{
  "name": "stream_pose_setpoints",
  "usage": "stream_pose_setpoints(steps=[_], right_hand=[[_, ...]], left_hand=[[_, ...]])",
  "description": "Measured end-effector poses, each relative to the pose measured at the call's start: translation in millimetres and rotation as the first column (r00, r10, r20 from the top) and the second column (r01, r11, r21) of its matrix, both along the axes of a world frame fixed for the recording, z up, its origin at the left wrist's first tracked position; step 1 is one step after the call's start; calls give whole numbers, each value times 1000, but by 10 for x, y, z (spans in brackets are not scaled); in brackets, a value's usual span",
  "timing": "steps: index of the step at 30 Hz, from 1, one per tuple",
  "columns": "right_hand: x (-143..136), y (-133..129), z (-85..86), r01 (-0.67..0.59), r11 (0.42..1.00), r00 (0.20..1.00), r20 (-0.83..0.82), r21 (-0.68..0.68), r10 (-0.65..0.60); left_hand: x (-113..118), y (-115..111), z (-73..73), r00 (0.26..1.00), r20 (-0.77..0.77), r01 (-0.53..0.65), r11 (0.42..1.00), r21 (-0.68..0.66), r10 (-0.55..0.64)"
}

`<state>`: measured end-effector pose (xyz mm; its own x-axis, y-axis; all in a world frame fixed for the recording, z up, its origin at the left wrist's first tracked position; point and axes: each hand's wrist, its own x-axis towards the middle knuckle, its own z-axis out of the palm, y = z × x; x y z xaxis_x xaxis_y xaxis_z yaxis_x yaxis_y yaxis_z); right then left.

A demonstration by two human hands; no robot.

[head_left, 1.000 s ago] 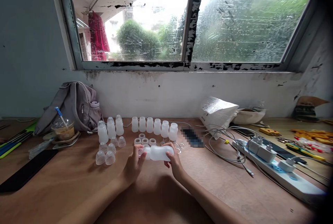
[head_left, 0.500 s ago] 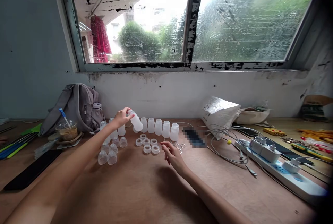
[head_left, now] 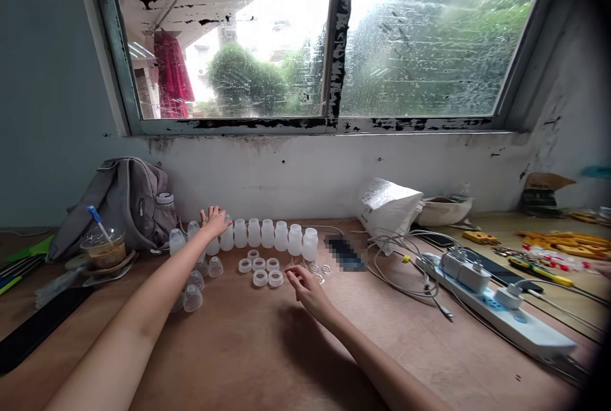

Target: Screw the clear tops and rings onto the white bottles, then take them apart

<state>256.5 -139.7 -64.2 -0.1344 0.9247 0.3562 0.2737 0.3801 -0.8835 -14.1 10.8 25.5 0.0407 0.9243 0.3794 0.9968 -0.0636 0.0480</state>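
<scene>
My left hand [head_left: 214, 221] is stretched over the left end of a row of small frosted plastic bottles [head_left: 281, 236], its fingers apart. Beside it one bottle [head_left: 226, 237] stands upright in the row; the hand hides part of the bottles behind it. Clear domed caps [head_left: 193, 298] stand left of centre, partly covered by my left forearm. White screw rings [head_left: 259, 278] lie in a cluster in front of the row. My right hand [head_left: 308, 290] hovers low over the table just right of these rings, fingers loosely bent and holding nothing visible. Several thin rings [head_left: 325, 269] lie beyond it.
A grey backpack [head_left: 128, 207], an iced drink cup [head_left: 105, 247] and a black flat case [head_left: 42, 322] are on the left. On the right are a silvery bag [head_left: 386, 210], coiled cables [head_left: 405, 277], a power strip [head_left: 525, 328] and tools [head_left: 539, 271].
The bottle that my left hand held tilted now stands upright in the row, and that hand has moved left with its fingers spread. My right hand has stayed by the rings. The view has shifted slightly.
</scene>
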Motion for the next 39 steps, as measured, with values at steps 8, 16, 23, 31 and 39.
stream_pose_setpoints(steps=[8,16,23,31,39], right_hand=[[14,-2,38,5,1000,1000,10,1,-5],[177,116,106,181,977,976,101,115,-193],[419,274,24,371,900,803,408,228,-434],[425,335,-110,359,922,680,637,144,-364],[-75,6,-143,-75,925,861,492,373,-129]], left_hand=[[-22,81,-52,1000,-28,-9,998,-55,7],[267,-392,-78,999,18,40,988,152,-43],[746,-1304,-910,925,15,375,920,114,-379],[666,-1459,-1068,877,197,440,897,41,-439],[687,-1503,-991,763,449,352,882,314,-464]])
